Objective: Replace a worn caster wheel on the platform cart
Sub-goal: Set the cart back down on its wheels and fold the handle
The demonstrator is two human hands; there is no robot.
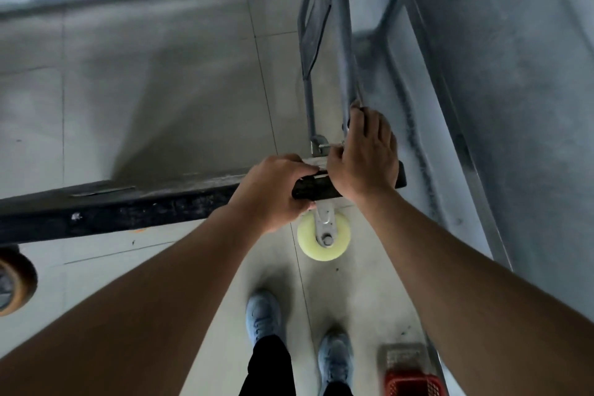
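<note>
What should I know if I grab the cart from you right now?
Left hand: grips the cart at its black edge, near the corner.
Right hand: grips the same corner, by the handle.
Pale wheel: bolted in its bracket just below the hands. It looks clean, so it is likely the new one.
Brown wheel: at the cart's far left end.
Red basket: on the floor near the feet.
Done, it seems: wheel fitted.
Left: probably set the cart down and roll it to check.
</note>
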